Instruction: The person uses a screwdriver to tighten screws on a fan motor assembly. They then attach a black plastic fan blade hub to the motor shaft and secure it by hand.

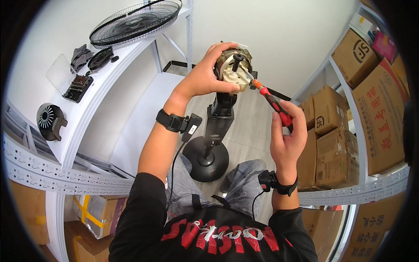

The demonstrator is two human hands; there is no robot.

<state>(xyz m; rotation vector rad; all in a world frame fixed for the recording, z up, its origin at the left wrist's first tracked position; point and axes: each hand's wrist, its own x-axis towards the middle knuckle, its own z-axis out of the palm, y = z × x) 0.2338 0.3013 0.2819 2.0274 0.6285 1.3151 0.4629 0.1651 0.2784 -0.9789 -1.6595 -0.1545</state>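
Observation:
In front of me stands a pedestal fan with its motor point(236, 72) bared at the top of a black stand point(219, 120). A cream gear housing and a black knob point(238, 58) show on the motor. My left hand point(207, 72) is wrapped round the motor's left side, thumb along its lower edge. In my right hand point(288, 131) is a red and black screwdriver point(276, 106), held near the end of its handle. Its shaft points up and left, with the tip at the right side of the housing. Whether the tip sits in a screw I cannot tell.
On the left shelf point(98, 89) lie a fan grille point(135, 24), a bit set point(78, 88), a black vented cover point(51, 122) and a grey cloth point(81, 57). Cardboard boxes point(334, 153) fill the right shelves. The fan's round base point(196, 163) stands between my legs.

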